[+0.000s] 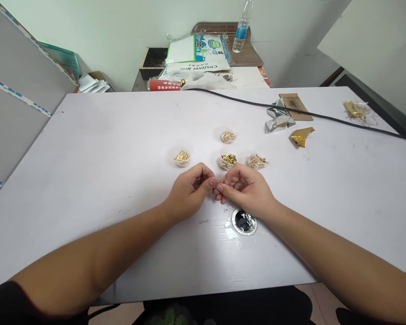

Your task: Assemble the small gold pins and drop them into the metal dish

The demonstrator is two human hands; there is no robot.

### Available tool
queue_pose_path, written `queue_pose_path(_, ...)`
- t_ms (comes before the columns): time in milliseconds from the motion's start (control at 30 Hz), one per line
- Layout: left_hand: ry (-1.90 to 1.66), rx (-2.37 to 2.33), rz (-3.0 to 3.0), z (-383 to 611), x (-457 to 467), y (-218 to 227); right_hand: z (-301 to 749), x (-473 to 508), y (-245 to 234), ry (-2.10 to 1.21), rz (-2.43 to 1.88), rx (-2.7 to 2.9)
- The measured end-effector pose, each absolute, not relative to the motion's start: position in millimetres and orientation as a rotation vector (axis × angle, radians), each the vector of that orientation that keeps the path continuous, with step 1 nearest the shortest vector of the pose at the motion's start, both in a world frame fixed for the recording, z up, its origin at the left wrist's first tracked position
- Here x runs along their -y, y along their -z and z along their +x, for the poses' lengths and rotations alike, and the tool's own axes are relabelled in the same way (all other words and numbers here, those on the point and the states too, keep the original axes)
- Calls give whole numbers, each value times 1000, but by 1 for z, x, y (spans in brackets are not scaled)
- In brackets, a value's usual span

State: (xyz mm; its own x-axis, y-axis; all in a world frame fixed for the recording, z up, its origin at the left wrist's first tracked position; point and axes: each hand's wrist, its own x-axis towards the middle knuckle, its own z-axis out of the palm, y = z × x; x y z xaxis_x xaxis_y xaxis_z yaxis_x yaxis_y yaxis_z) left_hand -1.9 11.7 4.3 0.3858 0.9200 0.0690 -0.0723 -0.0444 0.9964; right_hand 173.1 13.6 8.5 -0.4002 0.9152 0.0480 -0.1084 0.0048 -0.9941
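My left hand (195,188) and my right hand (242,188) meet fingertip to fingertip above the middle of the table. Thumb and fingers of both are pinched closed; whatever lies between them is too small and covered to make out. Just beyond the right hand stands a small clear cup of short brass-coloured pins (228,159), partly hidden by that hand. To its right is a cup of light gold pieces (256,161). Behind sits a cup of pale gold pieces (228,136). Beyond the left hand, another cup holds longer gold pins (182,157).
A black cable (237,100) crosses the far side of the white table (98,180). Silver foil packets (279,121), a gold foil piece (302,136), brown card (296,107) and a clear bag (357,110) lie at the back right. Near my right wrist is a round cable hole (244,221).
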Motion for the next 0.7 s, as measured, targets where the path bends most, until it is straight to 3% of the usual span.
queue_pose_path(700, -1043, -925, 1408, -2, -12, -6, 173, -16, -9, -1448, -996, 1371)
